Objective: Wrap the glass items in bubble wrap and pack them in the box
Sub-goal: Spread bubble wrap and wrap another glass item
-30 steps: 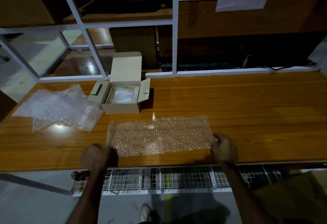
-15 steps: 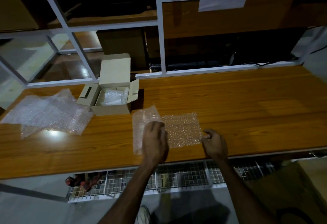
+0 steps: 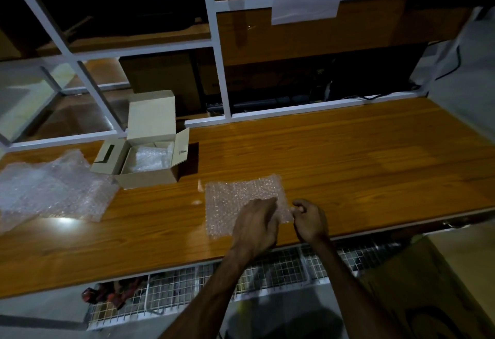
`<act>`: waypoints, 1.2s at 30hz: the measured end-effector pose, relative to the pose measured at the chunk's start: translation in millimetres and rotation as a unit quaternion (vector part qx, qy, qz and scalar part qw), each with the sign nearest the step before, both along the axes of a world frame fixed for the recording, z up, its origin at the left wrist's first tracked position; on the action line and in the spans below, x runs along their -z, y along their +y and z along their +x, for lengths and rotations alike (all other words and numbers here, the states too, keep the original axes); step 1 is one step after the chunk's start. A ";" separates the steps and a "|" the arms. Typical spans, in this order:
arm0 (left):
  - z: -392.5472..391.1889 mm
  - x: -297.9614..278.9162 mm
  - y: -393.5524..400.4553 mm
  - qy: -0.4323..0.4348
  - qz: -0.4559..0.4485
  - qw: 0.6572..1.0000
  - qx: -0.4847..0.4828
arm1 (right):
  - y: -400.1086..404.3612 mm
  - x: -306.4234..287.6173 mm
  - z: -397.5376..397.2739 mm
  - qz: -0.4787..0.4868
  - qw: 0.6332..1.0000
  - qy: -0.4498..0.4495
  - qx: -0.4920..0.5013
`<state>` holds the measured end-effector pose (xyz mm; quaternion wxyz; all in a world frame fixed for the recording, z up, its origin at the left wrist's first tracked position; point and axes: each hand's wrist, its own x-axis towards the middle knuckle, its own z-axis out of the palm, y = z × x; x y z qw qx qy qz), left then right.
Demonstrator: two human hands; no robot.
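A folded sheet of bubble wrap [image 3: 241, 199] lies flat on the tabletop [image 3: 348, 167], near the front edge, and both hands work at its right edge. The left hand [image 3: 257, 225] lies over the sheet's near right part with fingers reaching toward that edge; whether it pinches the film or only presses it I cannot tell, since the back of the hand hides the fingertips. The right hand [image 3: 310, 218] has its fingers curled and looks to nip the edge of the sheet between thumb and forefinger.

The box [image 3: 150, 162] stands open just behind and to the left, lid up, with some wrapped bundle already lying inside (what is in it I cannot make out). A loose heap of spare wrap [image 3: 51, 191] lies further left, touching the box or nearly so.

The sheet will handle as light, limp and rather slick stuff: it will slide on the polished wood and spring open if let go. Best held at corners or along an edge, with one palm pinning it down. No bare glass item shows anywhere on the tabletop; when one comes, it wants a full, gentle grasp round its body, not its rim.
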<state>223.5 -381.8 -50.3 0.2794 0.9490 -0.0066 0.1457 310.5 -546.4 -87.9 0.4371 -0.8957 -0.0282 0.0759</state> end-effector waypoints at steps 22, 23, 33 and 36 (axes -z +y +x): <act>-29.8 28.5 85.8 0.259 0.147 0.942 -0.155 | 67.2 6.1 5.9 -0.300 0.912 -0.147 -0.238; -30.5 27.2 86.8 0.262 0.145 0.941 -0.156 | 63.9 5.9 7.7 -0.303 0.914 -0.142 -0.231; -61.1 33.1 114.9 0.176 0.082 0.941 -0.278 | 49.2 -5.4 9.2 -0.242 0.956 -0.115 -0.124; -61.4 21.1 107.1 0.173 0.028 0.921 -0.348 | 48.3 -12.6 5.0 -0.219 0.969 -0.110 -0.035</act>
